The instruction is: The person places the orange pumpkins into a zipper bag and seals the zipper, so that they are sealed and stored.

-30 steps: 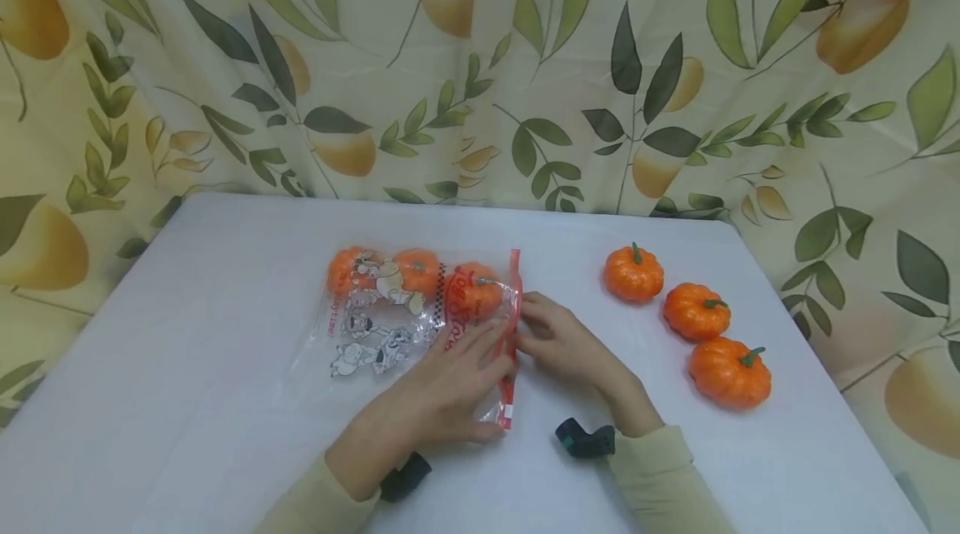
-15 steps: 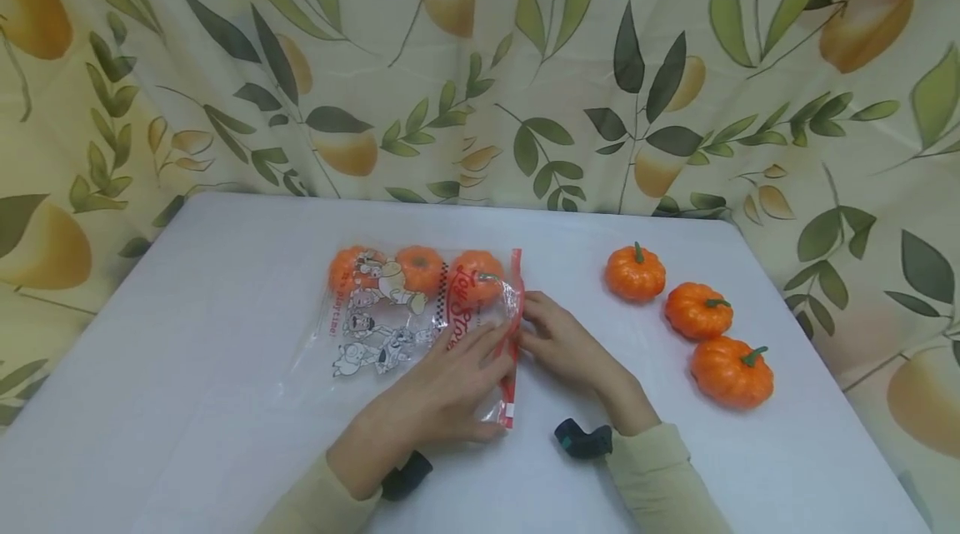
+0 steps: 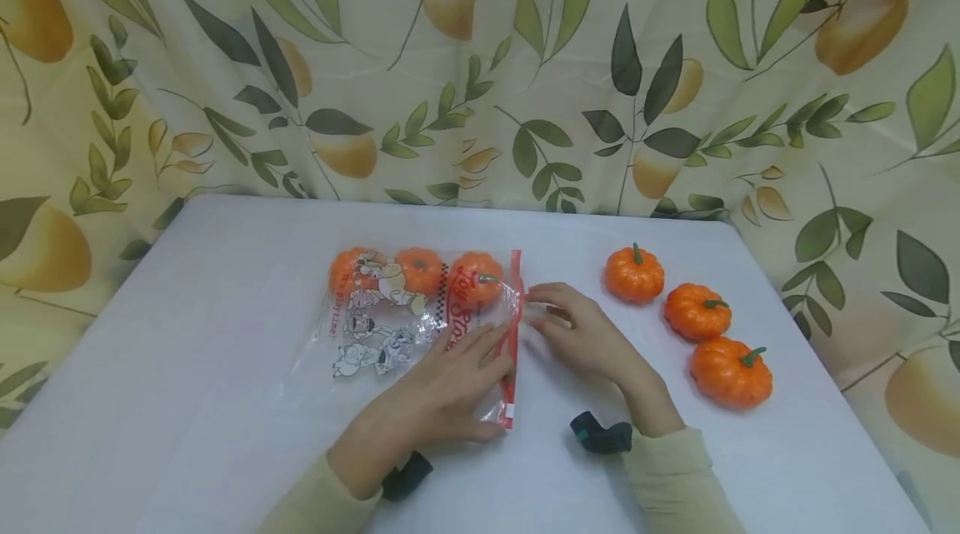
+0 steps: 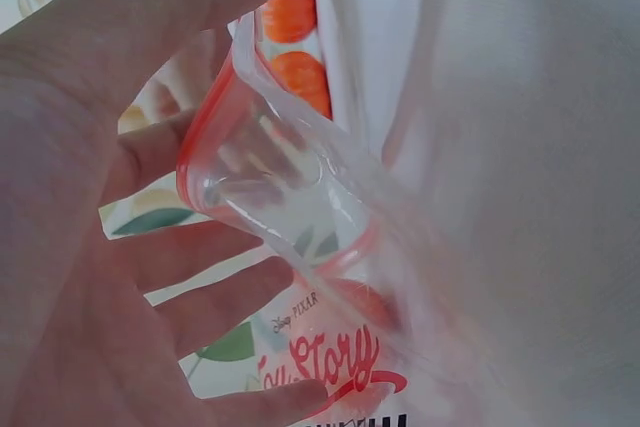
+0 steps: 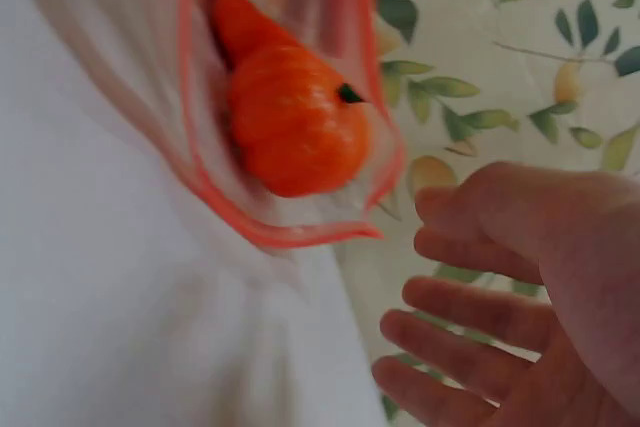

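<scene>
A clear zip bag (image 3: 322, 367) with a red-edged mouth and cartoon print lies on the table. Inside it, along the far side, sit three small orange pumpkins (image 3: 420, 269). My left hand (image 3: 442, 392) rests over the bag near its mouth, fingers extended; in the left wrist view those fingers lie against the plastic. Just right of the red edge is my right hand (image 3: 581, 334), fingers loosely bent and nothing in them. From the right wrist view, the bag's mouth gapes and one pumpkin (image 5: 300, 122) shows inside, its stem partly behind the plastic.
Three more orange pumpkins with green stems stand at the right of the white table (image 3: 187, 334): one behind (image 3: 634, 274), one in the middle (image 3: 697, 311), one nearest (image 3: 731, 373). A leaf-patterned cloth (image 3: 480, 76) hangs behind the table.
My right hand has drawn slightly to the right, away from the bag's red edge, with its fingers spreading a little. The left hand and the bag stay in place.
</scene>
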Action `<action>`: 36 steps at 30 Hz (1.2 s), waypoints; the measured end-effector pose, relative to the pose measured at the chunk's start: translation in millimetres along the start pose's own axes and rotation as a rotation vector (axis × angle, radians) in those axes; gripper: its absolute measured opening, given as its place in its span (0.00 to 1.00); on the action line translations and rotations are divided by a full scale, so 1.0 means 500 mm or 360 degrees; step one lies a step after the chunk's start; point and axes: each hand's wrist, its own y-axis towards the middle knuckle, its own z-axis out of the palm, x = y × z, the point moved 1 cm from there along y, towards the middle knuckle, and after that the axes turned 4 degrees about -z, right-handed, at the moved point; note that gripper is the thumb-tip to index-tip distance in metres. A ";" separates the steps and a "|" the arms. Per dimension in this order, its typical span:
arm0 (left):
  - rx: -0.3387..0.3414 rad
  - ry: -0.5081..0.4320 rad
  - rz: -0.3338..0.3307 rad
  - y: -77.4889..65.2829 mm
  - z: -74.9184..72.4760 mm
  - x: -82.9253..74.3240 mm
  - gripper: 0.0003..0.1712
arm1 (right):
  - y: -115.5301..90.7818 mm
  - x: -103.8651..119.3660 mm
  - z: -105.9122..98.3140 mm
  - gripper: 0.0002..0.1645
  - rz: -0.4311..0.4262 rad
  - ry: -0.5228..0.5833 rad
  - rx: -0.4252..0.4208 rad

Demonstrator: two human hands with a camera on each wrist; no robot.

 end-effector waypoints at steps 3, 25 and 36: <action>0.0016 -0.0050 -0.0017 0.004 0.001 -0.003 0.39 | -0.021 0.001 -0.041 0.22 0.0040 -0.0169 -0.0097; 0.0002 -0.0091 -0.0181 0.012 0.008 -0.009 0.61 | -0.152 -0.049 -0.202 0.32 0.0620 -0.0593 -0.0320; -0.0038 -0.0055 -0.0202 0.010 0.008 -0.011 0.62 | -0.176 -0.074 -0.223 0.54 0.1037 -0.0576 -0.0143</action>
